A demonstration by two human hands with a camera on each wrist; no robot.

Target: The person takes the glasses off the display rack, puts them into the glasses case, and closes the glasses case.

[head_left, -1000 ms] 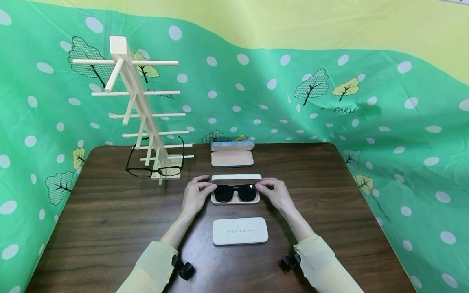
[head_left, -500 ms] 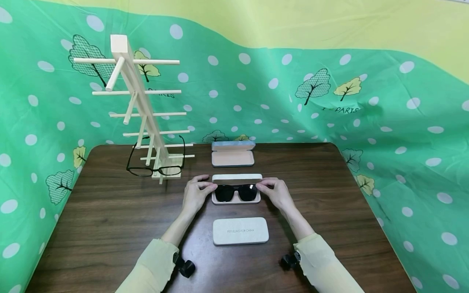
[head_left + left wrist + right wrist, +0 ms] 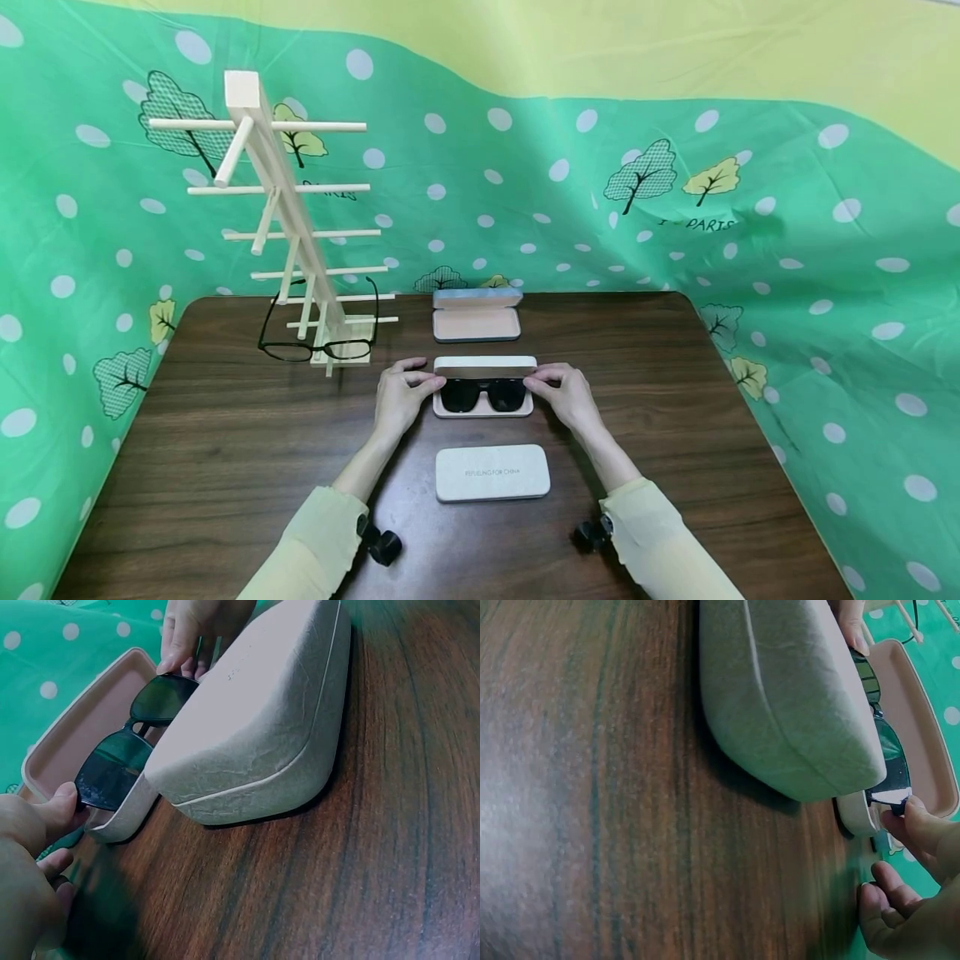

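Dark sunglasses [image 3: 504,396] sit low in the opened middle glasses case [image 3: 486,362], lenses toward me. At their left corner, the thumb and fingertips of my left hand [image 3: 400,402] pinch the frame. My right hand [image 3: 567,398] pinches the opposite corner the same way. In the left wrist view the sunglasses [image 3: 112,769] lean over the front wall of the case, its pinkish lining [image 3: 86,735] showing behind them. A closed pale case [image 3: 247,712] covers part of them there; in the right wrist view this closed case [image 3: 795,697] hides even more.
The closed case [image 3: 492,473] lies nearest me on the wooden table [image 3: 675,500]. Behind the middle case stands another opened case [image 3: 476,326] with a bluish lid. To the left rises a wooden peg rack [image 3: 288,196], with black-framed eyeglasses [image 3: 288,353] hanging low on it.
Both hands keep their hold at the corners in nearly the same place. The bright glint on the sunglasses' right lens has faded.
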